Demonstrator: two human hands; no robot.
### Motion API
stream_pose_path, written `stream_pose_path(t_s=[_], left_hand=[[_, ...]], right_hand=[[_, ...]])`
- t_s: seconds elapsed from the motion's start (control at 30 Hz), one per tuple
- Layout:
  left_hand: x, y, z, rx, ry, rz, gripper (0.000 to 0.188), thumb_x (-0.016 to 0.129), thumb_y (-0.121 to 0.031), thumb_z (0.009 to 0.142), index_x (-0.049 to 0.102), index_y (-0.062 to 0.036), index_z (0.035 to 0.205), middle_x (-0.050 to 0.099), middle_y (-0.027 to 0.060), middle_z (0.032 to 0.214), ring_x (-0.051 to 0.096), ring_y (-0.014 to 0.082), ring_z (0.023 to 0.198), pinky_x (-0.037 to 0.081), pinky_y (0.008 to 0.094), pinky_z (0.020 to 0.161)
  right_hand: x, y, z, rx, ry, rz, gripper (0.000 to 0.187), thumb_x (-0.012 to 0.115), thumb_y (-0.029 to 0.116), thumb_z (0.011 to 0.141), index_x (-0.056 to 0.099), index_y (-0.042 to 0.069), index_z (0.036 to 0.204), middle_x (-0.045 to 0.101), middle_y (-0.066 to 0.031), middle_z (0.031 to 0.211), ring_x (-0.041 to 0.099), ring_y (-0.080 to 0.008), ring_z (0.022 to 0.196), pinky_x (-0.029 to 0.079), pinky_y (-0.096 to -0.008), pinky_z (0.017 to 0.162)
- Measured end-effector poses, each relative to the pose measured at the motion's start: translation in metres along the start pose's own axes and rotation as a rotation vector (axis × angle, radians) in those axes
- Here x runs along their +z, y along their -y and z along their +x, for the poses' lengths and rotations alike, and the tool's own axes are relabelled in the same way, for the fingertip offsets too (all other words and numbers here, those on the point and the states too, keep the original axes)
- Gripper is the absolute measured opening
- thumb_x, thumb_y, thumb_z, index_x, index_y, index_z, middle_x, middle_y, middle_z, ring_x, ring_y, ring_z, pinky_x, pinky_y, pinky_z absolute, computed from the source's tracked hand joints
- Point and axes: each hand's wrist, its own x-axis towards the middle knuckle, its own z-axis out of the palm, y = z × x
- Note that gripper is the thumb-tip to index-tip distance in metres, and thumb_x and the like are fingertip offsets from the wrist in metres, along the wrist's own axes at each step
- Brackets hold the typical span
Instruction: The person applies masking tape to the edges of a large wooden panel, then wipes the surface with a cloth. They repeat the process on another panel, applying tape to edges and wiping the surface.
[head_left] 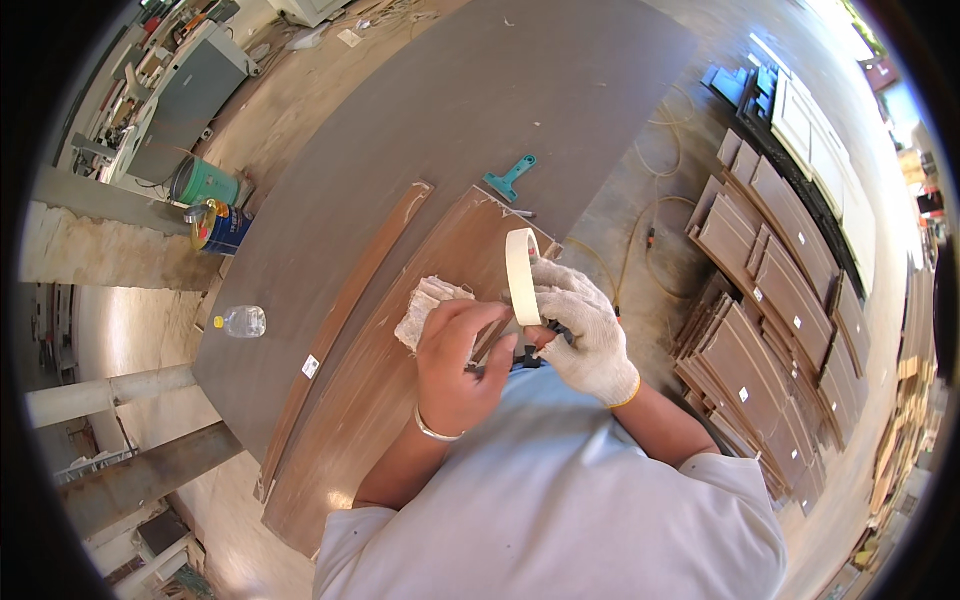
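My right hand [588, 325], in a pale knit work glove, grips a roll of cream masking tape [521, 275], held upright before my waist. Bare and wearing a silvery bracelet, my left hand [455, 362] is close by, its thumb and curved fingers apart with nothing plainly between them. Small black parts [530, 356] show between the hands; their kind is unclear. Beyond the left fingers a whitish folded rag [425, 308] lies on a wide brown wood-grain panel [375, 395]. A teal scraper [511, 178] rests by the panel's far end.
A narrow brown strip [345, 310] lies along the panel on the large grey-brown table [480, 90]. A clear bottle [243, 322] lies at the left edge. Stacked brown panels [770, 310] stand on the right, with an orange hose [630, 245] on the floor. Buckets [205, 183] stand far left.
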Motion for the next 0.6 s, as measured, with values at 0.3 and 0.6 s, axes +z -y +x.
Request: stream_pose_path(t_s=[0.3, 0.6], left_hand=[[0.001, -0.005, 0.017, -0.082, -0.02, -0.012, 0.029, 0.08, 0.005, 0.088, 0.073, -0.0006, 0.116, 0.069, 0.0109, 0.101, 0.065, 0.0201, 0.085, 0.052, 0.0319, 0.074], [0.019, 0.002, 0.02, -0.128, 0.0, -0.081, 0.016, 0.077, 0.004, 0.092, 0.072, 0.0005, 0.107, 0.066, 0.011, 0.097, 0.062, 0.0217, 0.079, 0.052, 0.0316, 0.069]], right_hand=[[0.004, -0.009, 0.008, -0.217, 0.003, -0.2, 0.043, 0.079, -0.002, 0.067, 0.071, 0.006, 0.109, 0.074, -0.0112, 0.11, 0.066, -0.0413, 0.114, 0.053, -0.0521, 0.102], [-0.008, -0.017, 0.008, -0.236, 0.029, -0.313, 0.041, 0.073, 0.0, 0.068, 0.069, 0.003, 0.109, 0.073, -0.013, 0.107, 0.068, -0.0414, 0.111, 0.053, -0.0521, 0.102]])
